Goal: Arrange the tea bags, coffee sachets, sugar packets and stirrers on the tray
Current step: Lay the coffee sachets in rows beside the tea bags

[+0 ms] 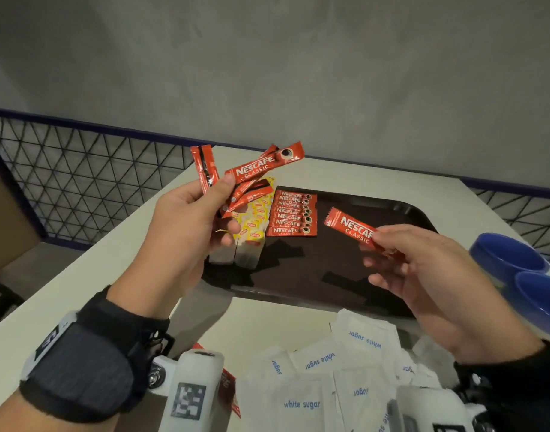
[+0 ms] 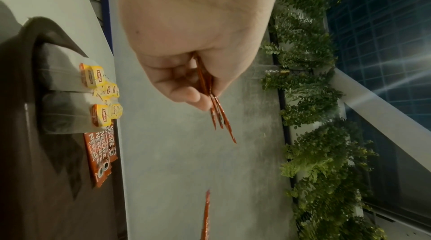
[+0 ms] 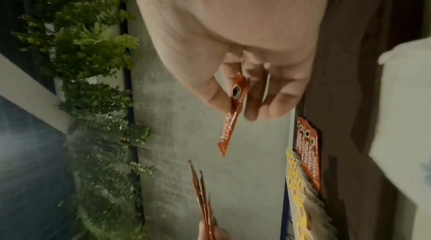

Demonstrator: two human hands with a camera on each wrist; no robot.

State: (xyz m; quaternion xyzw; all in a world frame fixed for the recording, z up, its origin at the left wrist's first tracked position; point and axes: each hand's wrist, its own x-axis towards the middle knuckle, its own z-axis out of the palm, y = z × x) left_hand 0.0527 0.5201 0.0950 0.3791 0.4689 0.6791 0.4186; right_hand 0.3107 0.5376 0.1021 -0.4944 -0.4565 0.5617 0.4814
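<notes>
My right hand pinches one red coffee sachet by its end, thumb on top, so it hangs free above the dark tray, probably ready to join the row of sachets already lying there beside the tea bags. My left hand grips a fanned bunch of spare sachets, kept aloft as stock. White sugar packets wait on the table nearest me.
</notes>
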